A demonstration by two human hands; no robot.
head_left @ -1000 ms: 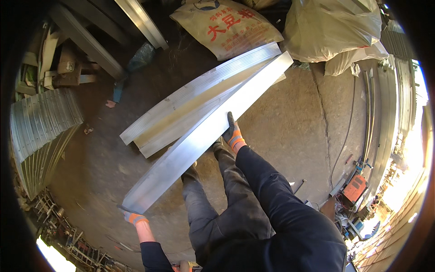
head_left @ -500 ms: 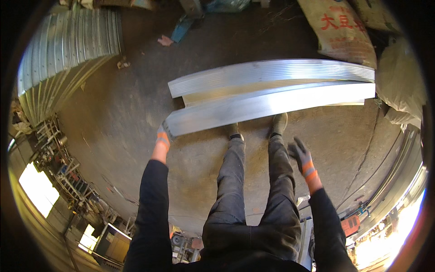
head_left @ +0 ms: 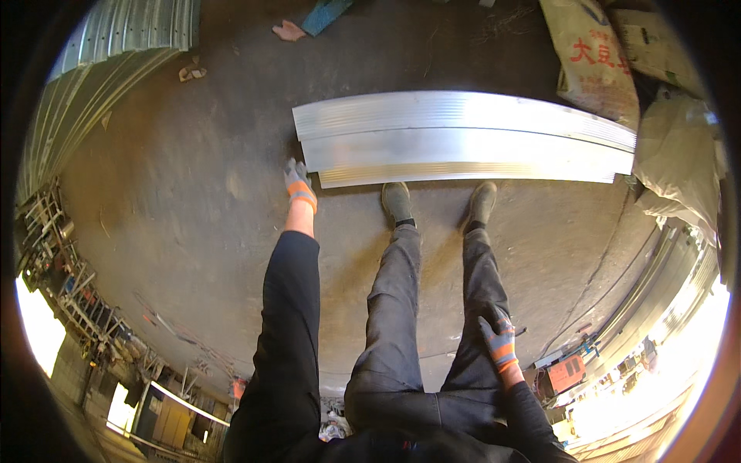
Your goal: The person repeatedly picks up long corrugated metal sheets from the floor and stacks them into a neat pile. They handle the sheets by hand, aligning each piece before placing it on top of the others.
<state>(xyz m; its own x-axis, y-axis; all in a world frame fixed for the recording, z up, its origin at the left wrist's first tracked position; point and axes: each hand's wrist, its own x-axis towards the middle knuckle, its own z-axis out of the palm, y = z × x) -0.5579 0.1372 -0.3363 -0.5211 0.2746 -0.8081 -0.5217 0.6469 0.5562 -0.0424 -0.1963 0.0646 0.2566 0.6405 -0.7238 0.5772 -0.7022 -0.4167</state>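
Reaching forward, held the left hand (head_left: 299, 182) beside the left end of stacked ribbed metal profiles (head_left: 463, 141) on the floor (head_left: 193, 208), the right hand (head_left: 500, 336) over the right trouser leg (head_left: 476, 266), with both grips released.

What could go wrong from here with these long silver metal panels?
The grey-and-orange gloved left hand is close to the ends of the long silver metal panels; an edge might scrape it. The dark shoes stand right by the panels' near side, so a sliding panel could strike them.
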